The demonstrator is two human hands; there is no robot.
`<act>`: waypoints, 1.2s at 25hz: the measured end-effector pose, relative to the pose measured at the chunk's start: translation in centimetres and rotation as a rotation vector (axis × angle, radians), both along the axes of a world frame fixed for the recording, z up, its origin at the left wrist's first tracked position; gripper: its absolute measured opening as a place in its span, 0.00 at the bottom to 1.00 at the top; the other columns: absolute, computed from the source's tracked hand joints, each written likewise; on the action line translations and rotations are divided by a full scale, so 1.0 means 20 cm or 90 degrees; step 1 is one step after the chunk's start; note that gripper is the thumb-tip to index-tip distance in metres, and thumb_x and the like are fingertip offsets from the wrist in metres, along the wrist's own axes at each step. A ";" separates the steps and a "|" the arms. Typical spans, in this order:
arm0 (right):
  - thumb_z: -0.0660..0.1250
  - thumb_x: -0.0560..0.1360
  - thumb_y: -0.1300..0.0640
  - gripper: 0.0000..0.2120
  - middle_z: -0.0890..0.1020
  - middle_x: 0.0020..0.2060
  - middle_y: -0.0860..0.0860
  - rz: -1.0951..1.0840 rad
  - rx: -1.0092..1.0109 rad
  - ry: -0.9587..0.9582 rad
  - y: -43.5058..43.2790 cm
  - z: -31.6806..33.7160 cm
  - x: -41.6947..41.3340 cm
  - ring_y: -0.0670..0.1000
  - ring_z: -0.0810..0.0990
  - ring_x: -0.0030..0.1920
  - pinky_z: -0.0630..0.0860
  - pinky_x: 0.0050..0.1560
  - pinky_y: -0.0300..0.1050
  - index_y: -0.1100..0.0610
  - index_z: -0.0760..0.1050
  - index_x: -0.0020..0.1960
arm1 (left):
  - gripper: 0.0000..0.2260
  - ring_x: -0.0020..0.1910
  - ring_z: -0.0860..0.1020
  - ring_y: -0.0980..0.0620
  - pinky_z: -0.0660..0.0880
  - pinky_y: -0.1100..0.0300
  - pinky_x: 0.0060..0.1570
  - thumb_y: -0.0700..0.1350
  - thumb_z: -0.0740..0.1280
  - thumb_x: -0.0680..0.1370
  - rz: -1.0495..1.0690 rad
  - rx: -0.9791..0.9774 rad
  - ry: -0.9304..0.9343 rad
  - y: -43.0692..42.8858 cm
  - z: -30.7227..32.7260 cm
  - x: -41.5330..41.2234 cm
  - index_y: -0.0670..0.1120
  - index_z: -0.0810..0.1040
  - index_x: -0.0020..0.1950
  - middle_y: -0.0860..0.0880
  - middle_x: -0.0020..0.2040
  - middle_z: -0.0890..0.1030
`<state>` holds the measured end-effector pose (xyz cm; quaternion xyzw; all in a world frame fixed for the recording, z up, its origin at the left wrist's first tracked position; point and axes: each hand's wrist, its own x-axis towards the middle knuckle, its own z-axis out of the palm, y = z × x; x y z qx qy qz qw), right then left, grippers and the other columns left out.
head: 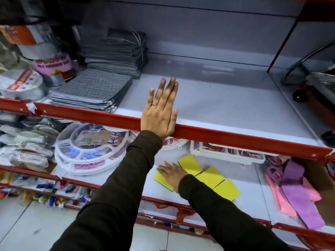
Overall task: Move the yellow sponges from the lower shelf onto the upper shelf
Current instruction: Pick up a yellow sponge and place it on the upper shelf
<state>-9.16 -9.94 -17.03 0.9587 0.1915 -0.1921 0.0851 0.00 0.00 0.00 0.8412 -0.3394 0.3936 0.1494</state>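
Yellow sponges [210, 175]: four pieces on the lower shelf [163, 193], none on the upper shelf [226, 109].

Sponges lie flat in a loose diagonal row near the lower shelf's red front rail, thin dark backing visible at the edges. Right hand [171, 173], fingers spread and flat, rests palm-down on the leftmost sponge, gripping nothing. Left hand [160, 113], open with fingers together and extended, ring on one finger, lies flat across the upper shelf's red front edge, holding nothing. Both arms in dark sleeves. Upper shelf also carries stacked grey cloths [94, 89] and tape rolls [20, 84] at left. Lower shelf holds round white plastic trays [87, 151] at left, a clear plastic box [228, 153] behind the sponges, pink and purple cloths [293, 187] at right.
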 end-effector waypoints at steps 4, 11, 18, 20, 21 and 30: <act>0.45 0.81 0.66 0.28 0.51 0.80 0.52 0.024 -0.021 0.014 0.06 -0.05 0.10 0.56 0.45 0.80 0.49 0.78 0.57 0.55 0.46 0.79 | 0.29 0.82 0.50 0.46 0.41 0.47 0.81 0.50 0.49 0.82 0.012 -0.004 -0.005 -0.01 0.00 0.00 0.39 0.56 0.82 0.41 0.82 0.59; 0.75 0.63 0.41 0.48 0.68 0.70 0.58 -0.103 0.066 0.008 -0.02 0.15 -0.04 0.60 0.71 0.67 0.66 0.72 0.54 0.57 0.58 0.75 | 0.29 0.82 0.55 0.41 0.41 0.48 0.81 0.49 0.50 0.82 0.016 0.009 -0.008 -0.01 0.00 0.00 0.40 0.57 0.82 0.41 0.82 0.59; 0.75 0.62 0.38 0.44 0.73 0.65 0.54 -0.225 0.153 0.063 -0.04 0.85 -0.29 0.57 0.75 0.64 0.75 0.64 0.53 0.55 0.65 0.72 | 0.30 0.82 0.53 0.42 0.36 0.51 0.81 0.50 0.50 0.82 0.046 0.013 0.004 -0.02 0.01 -0.01 0.41 0.53 0.82 0.41 0.83 0.56; 0.75 0.61 0.38 0.43 0.74 0.64 0.53 -0.237 0.191 0.032 -0.07 1.11 -0.37 0.56 0.74 0.64 0.74 0.65 0.53 0.54 0.67 0.71 | 0.30 0.82 0.53 0.42 0.37 0.51 0.81 0.49 0.50 0.82 0.043 0.006 0.009 -0.01 0.01 -0.01 0.40 0.53 0.82 0.41 0.83 0.56; 0.76 0.60 0.38 0.43 0.74 0.64 0.52 -0.241 0.205 0.000 -0.08 1.25 -0.40 0.55 0.74 0.65 0.73 0.65 0.52 0.52 0.67 0.70 | 0.30 0.82 0.52 0.43 0.38 0.50 0.81 0.49 0.50 0.81 0.040 0.001 0.011 -0.01 0.01 -0.01 0.40 0.53 0.82 0.41 0.83 0.56; 0.76 0.63 0.43 0.41 0.75 0.68 0.57 -0.335 0.120 -0.138 -0.36 1.55 0.10 0.58 0.74 0.66 0.72 0.67 0.50 0.59 0.69 0.70 | 0.30 0.83 0.49 0.46 0.42 0.48 0.81 0.48 0.50 0.81 0.026 -0.011 0.021 -0.01 0.01 -0.01 0.40 0.53 0.82 0.42 0.83 0.55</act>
